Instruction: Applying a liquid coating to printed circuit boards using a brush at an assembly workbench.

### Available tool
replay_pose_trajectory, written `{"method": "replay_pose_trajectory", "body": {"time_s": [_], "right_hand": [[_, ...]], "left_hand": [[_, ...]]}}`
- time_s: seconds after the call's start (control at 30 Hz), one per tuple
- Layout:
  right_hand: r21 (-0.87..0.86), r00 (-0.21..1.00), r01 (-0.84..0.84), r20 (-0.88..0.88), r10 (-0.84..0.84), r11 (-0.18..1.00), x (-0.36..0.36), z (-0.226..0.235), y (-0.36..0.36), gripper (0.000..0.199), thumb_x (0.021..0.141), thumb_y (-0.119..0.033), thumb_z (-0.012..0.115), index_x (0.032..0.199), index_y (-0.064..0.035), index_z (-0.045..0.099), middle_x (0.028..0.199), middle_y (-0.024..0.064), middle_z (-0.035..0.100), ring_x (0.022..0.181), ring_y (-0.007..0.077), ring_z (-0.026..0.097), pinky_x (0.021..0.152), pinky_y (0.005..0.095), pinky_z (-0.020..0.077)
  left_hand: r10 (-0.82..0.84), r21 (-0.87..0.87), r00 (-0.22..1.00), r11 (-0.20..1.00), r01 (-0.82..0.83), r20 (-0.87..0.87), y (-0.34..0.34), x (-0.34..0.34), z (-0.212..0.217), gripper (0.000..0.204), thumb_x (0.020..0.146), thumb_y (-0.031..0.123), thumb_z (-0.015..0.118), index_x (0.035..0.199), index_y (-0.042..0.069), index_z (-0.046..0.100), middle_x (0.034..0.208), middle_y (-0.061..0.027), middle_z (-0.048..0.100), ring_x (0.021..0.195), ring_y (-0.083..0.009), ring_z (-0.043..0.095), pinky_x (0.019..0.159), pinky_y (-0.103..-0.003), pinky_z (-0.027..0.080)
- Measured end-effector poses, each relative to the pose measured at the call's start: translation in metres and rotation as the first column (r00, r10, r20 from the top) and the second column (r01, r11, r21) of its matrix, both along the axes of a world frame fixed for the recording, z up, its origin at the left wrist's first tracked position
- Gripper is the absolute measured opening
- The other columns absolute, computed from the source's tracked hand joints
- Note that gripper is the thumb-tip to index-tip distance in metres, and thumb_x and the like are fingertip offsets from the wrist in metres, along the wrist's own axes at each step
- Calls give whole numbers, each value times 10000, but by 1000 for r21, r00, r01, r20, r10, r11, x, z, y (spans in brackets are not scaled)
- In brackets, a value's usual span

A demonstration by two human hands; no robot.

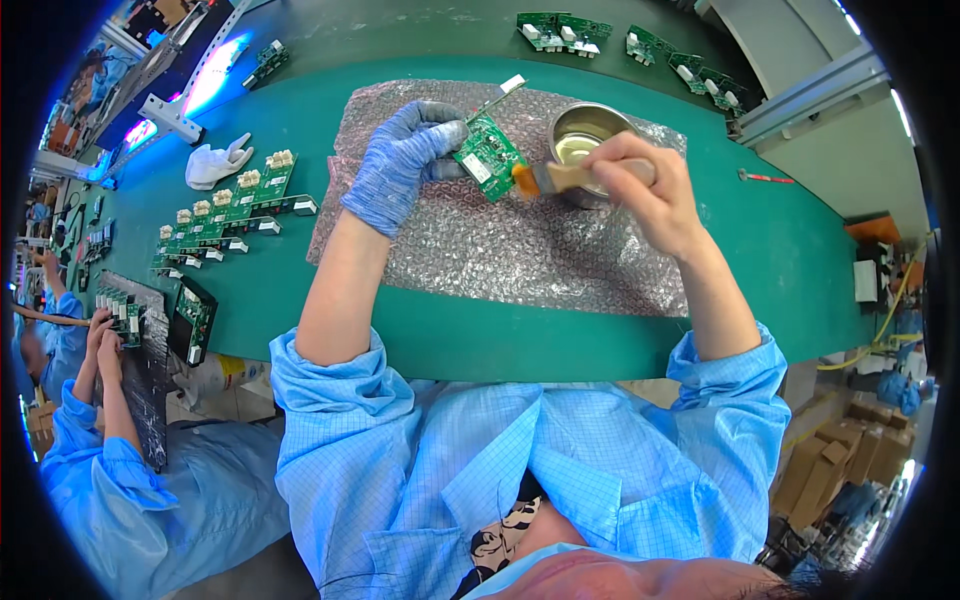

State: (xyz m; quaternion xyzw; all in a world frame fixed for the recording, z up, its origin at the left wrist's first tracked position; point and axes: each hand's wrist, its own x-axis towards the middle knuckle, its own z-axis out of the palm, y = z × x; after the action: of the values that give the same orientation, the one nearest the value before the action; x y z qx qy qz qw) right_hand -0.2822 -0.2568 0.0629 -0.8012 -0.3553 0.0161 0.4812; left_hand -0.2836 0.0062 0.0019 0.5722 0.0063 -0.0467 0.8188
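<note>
My left hand (pixel 405 160), in a blue-grey knit glove, grips a green circuit board (pixel 490 158) by its left edge and holds it tilted above the bubble wrap. In my bare right hand (pixel 645 190) is a flat brush (pixel 570 178) with a wooden handle. Its orange-brown bristles touch or nearly touch the board's lower right edge; which of the two I cannot tell. Just behind the brush stands a round metal bowl (pixel 590 118) with some pale yellowish liquid in it. My right hand partly covers the bowl's near side.
Bubble wrap (pixel 480 255) lies on the green table mat (pixel 790 260). To the left are a row of circuit boards (pixel 235 205) and a white glove (pixel 215 165). More boards (pixel 560 35) line the far edge. A red pen-like tool (pixel 765 178) lies right. A co-worker's hands (pixel 105 340) work at far left.
</note>
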Motion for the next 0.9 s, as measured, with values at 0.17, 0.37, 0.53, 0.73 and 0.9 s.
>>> {"method": "replay_pose_trajectory", "body": {"time_s": [0.17,0.37,0.53,0.73,0.9], "right_hand": [[154,991,75,-124,-56,985,8,-8,4,167,871,-156,521,936,-20,592,689,-15,531,615,38,467,524,182,359],[101,983,96,-169,-78,990,-4,-18,-4,168,864,-173,539,909,-19,590,618,-6,516,548,35,456,471,188,343],[214,960,214,-225,-165,953,-5,-22,-1,156,870,-166,536,903,-26,595,583,-12,512,513,30,449,443,172,338],[272,939,344,-111,-326,899,-8,-30,19,142,881,-152,523,864,-31,595,571,-23,525,476,23,448,417,166,334],[245,949,304,-167,-269,921,-18,-30,23,127,861,-133,524,847,-30,598,539,-13,519,465,28,451,412,176,338]], "left_hand": [[-33,53,999,998,33,3,-4,-4,4,263,769,142,648,987,28,557,880,-59,573,786,-135,597,643,-262,557],[-8,-39,1000,999,8,9,-4,-3,3,285,772,124,641,1012,15,533,896,-68,561,789,-147,597,643,-262,559],[22,-70,999,997,-20,30,-5,-3,3,298,779,108,631,1031,0,514,949,-89,539,807,-169,596,661,-277,569],[79,-166,997,983,-74,27,-5,-3,4,299,784,102,624,1033,-6,499,967,-105,535,852,-198,589,676,-307,570],[182,-136,983,974,-179,8,-6,-4,6,282,785,110,626,1014,-3,505,954,-110,557,857,-200,590,676,-301,559]]}}
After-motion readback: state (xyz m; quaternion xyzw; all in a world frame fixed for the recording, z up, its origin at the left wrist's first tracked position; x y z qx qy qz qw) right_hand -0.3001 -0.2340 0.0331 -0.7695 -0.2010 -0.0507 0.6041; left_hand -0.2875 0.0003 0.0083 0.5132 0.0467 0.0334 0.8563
